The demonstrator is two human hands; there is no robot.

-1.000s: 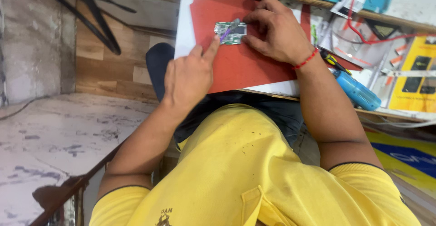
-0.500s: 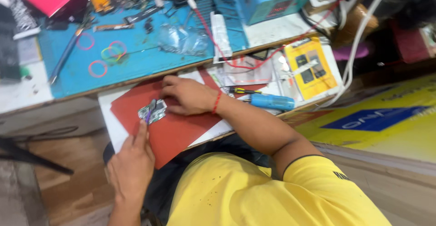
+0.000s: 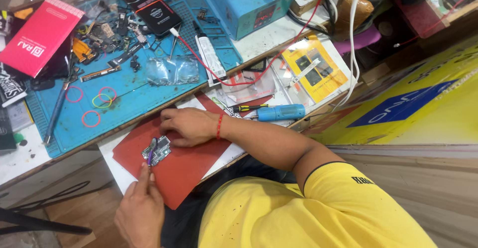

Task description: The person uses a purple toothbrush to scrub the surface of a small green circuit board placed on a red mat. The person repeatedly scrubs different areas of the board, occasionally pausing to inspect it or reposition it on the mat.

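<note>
Circuit board (image 3: pixel 157 151) lies flat on the red mat (image 3: pixel 189 171), at the near edge of the cluttered workbench (image 3: pixel 259 39). Right hand (image 3: pixel 186 127) rests on the mat just beside the board, fingers curled together at its upper edge to steady it; left hand (image 3: pixel 141 213) pinches a thin purple tool (image 3: pixel 151 151), tip touching the board. Judgement: best keep the board pressed flat, the tool angle low and the pressure light, so the tip cannot skid across small parts.

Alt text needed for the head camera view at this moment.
A person in a yellow shirt steadies a small circuit board on a red mat with the right hand, while the left hand applies a thin tool to it.
</note>
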